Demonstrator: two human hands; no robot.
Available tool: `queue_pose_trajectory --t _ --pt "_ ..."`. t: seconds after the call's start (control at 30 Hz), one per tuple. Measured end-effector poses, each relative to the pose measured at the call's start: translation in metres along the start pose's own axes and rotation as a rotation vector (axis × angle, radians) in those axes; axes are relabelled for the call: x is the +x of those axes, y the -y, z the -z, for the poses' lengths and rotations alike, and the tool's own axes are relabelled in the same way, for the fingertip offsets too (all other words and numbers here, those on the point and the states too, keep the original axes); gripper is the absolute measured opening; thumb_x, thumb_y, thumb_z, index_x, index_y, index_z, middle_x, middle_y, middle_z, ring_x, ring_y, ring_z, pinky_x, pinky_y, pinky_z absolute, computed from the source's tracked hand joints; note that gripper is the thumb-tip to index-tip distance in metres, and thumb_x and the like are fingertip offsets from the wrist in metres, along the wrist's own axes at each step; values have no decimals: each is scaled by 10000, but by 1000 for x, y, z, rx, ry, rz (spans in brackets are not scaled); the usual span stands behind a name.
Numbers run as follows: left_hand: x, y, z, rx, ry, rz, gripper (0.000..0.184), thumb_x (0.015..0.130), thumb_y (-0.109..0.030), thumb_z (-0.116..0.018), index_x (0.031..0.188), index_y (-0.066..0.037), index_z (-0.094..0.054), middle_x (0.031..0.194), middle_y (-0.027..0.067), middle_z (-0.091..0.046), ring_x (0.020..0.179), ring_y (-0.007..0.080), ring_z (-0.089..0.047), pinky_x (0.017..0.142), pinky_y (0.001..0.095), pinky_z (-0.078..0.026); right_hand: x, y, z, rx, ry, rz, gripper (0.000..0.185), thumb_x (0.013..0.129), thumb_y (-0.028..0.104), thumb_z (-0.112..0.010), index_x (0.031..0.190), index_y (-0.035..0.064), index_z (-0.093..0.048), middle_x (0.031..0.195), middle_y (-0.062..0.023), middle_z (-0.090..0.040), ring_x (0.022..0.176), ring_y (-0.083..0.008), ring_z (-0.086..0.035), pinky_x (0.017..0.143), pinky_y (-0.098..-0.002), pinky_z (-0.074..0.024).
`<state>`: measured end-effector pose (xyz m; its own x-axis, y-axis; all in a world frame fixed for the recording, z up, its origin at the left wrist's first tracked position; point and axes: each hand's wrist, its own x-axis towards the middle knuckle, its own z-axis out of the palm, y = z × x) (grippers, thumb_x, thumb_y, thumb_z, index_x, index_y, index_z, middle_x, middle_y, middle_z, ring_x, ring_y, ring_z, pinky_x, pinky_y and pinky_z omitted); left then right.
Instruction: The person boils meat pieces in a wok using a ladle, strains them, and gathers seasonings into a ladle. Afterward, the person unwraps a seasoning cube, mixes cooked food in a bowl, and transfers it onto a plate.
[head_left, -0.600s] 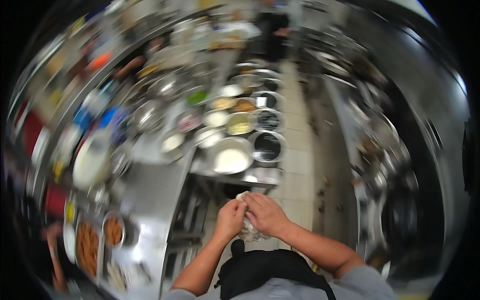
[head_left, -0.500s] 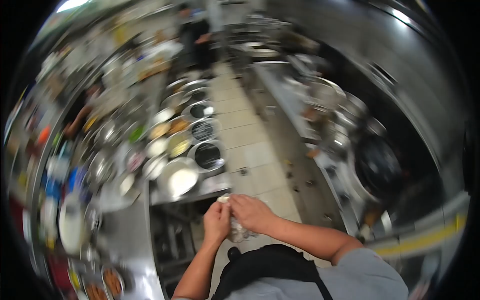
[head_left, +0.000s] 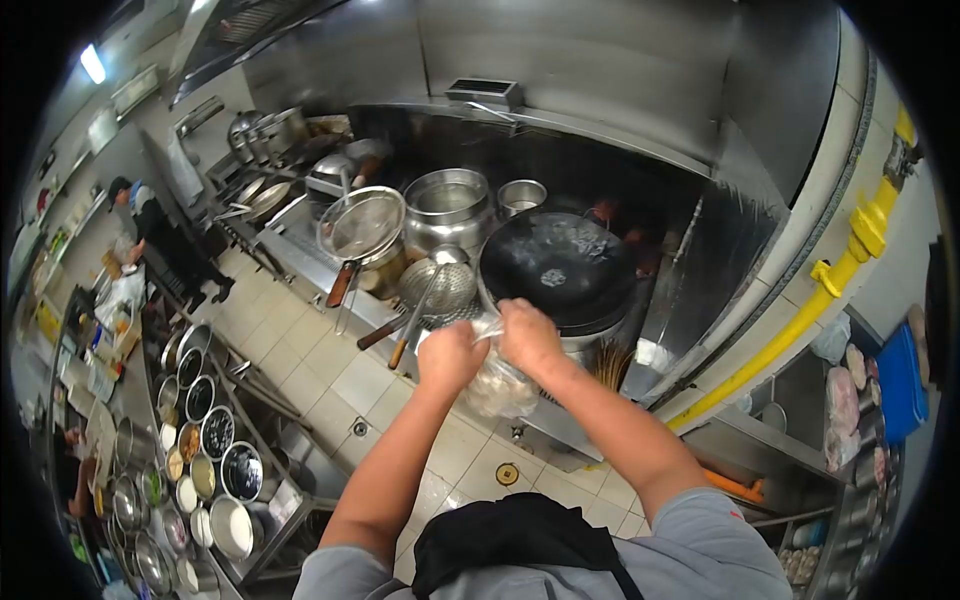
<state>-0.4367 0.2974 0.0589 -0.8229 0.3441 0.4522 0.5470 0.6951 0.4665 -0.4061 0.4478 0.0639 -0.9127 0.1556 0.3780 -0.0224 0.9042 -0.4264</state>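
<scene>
A clear plastic bag (head_left: 503,385) with pale contents hangs below both hands, in front of the stove. My left hand (head_left: 452,357) is closed on one side of its gathered top. Opposite it, my right hand (head_left: 530,338) grips the other side, a small gap apart. Just beyond the hands sits a large black wok (head_left: 556,268) on the burner. To its left are a perforated ladle (head_left: 437,288) and a round strainer (head_left: 362,223) with a wooden handle. What the bag contains is too blurred to name.
A steel pot (head_left: 447,197) and a smaller pot (head_left: 521,197) stand behind the ladles. Several bowls of ingredients fill the prep counter at the left, near a white-filled bowl (head_left: 232,528). A person (head_left: 160,240) stands at the far left. A yellow pipe (head_left: 800,310) runs along the right.
The view has swung right from the prep counter to the stove. My hands have moved apart slightly, the bag's top now stretched between them.
</scene>
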Motion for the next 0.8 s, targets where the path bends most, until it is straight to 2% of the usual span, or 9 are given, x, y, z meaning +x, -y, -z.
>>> queue_pose_trajectory --t 0.1,0.17,0.23,0.43,0.5,0.57,0.63,0.7,0.8 --pt "72 -20 -22 51 -48 -105 171 697 -208 -693 702 -63 -603 737 159 -643 715 367 -637 653 465 -510 25 -42 33 -185 69 -77 193 834 134 -563 945 -7 -633 975 -211 -664 931 -354 -656 813 -441 -532" --pt "118 -21 -34 -60 -28 21 155 695 -173 -680 703 -55 -580 775 163 -639 750 372 -634 677 476 -503 43 -61 45 -243 161 -150 194 831 116 -548 938 -11 -649 960 -223 -673 920 -359 -664 806 -445 -537" --pt "160 -16 -53 -96 -42 -29 147 697 -159 -662 708 -51 -562 778 180 -635 765 394 -618 680 486 -485 64 -76 57 -232 212 -365 175 804 102 -557 883 -11 -665 902 -223 -688 888 -376 -675 780 -452 -546" --pt "239 -1 -120 -288 -113 -44 195 777 -184 -645 878 -43 -555 942 191 -629 851 393 -609 713 489 -460 146 -116 64 -387 -157 -371 117 793 90 -559 840 43 -655 873 -225 -680 826 -387 -677 718 -461 -554" --pt "248 12 -164 -639 -117 384 272 869 -274 -591 1031 -56 -608 1040 153 -660 928 334 -646 798 470 -497 162 -113 50 -328 -257 -211 90 797 55 -532 811 16 -612 1051 -237 -658 923 -385 -660 787 -446 -545" --pt "274 20 -195 -1972 914 738 411 936 -364 -490 1185 -57 -602 1156 124 -654 1032 289 -643 911 466 -503 185 -121 36 -196 -352 -42 77 808 40 -523 800 5 -591 1137 -251 -620 1008 -384 -628 855 -423 -520" --pt "285 34 -210 -2063 981 683 449 968 -379 -428 1235 -50 -577 1222 140 -625 1082 273 -630 947 444 -511 204 -139 15 22 -398 155 105 801 -9 -522 889 -12 -579 1309 -256 -545 1243 -352 -522 1045 -366 -407" --pt "293 30 -209 -1950 944 611 422 980 -332 -428 1254 -38 -557 1225 133 -625 1079 270 -635 949 433 -514 221 -154 -13 528 -533 19 271 805 -14 -519 1069 -26 -581 1316 -216 -559 1289 -306 -494 1081 -359 -364" --pt "308 28 -216 -1894 932 542 400 986 -283 -439 1280 -27 -531 1236 129 -619 1092 270 -630 949 438 -513 251 -145 -6 243 -739 -50 355 796 -15 -542 1150 -33 -566 1287 -191 -572 1250 -261 -519 1057 -345 -385"
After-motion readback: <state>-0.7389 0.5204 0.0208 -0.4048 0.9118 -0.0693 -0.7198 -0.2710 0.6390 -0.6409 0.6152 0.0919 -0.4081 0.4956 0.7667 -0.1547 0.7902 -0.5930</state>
